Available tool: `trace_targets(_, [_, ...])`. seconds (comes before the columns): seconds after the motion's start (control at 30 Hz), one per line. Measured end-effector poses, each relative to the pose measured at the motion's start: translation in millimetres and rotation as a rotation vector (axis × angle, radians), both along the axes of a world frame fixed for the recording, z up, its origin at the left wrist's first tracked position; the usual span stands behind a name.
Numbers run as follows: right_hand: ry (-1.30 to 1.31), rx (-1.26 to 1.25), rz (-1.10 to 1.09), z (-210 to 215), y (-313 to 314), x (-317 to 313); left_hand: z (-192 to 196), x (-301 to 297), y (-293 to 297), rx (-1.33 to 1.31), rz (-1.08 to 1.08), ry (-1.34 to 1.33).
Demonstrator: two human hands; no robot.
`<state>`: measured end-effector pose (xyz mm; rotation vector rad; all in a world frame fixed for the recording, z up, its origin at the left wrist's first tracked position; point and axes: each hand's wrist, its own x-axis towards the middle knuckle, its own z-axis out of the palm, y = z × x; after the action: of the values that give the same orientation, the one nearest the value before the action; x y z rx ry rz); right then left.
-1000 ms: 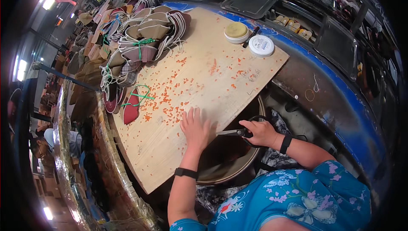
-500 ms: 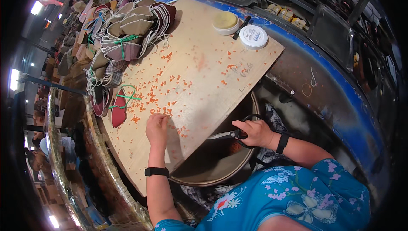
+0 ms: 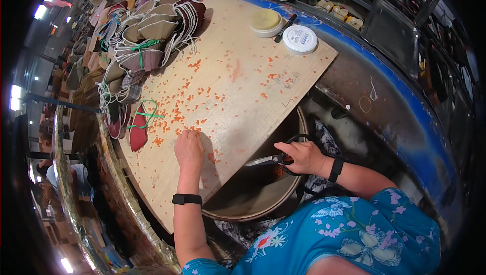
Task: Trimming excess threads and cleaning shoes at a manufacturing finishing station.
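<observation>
Scissors [image 3: 263, 161] with black handles are gripped in my right hand [image 3: 304, 157], the blades pointing left past the board's near edge. My left hand [image 3: 189, 149] is low over the pale wooden board [image 3: 248, 93], fingers curled together and turned down beside scattered orange scraps [image 3: 174, 118]. Whatever its fingertips may hold is hidden. To the left of that hand lies a small dark red shoe upper [image 3: 138, 132] with a green cord tied around it.
A heap of fabric shoe uppers [image 3: 157, 24] with white cords covers the board's far left. At the far right are an opened tub [image 3: 266, 22], a black marker [image 3: 289, 24] and a white lid [image 3: 300, 39]. Under the board's near edge stands a round metal bucket [image 3: 258, 214].
My left hand has turned slightly, its fingers now pointing more downward with the back of the hand showing. My right hand and the scissors stay nearly where they were.
</observation>
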<state>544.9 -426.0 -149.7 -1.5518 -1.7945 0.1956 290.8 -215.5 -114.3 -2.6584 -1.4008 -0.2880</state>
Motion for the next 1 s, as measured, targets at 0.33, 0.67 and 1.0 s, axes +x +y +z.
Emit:
trace_targets(0.33, [0.009, -0.024, 0.009, -1.6, -2.6, -4.3, 11.3, -36.7, 2.3, -0.207, 0.226, -0.679])
trace_targets(0.67, [0.025, -0.079, 0.017, -1.1, 4.7, -10.4, 101.5, -207.3, -195.0, -1.436, 0.561, -0.84])
trace_targets(1.0, [-0.017, -0.229, -0.033, 4.4, 0.9, -13.9, -37.0, -287.5, -115.3, -0.088, 0.792, -0.417])
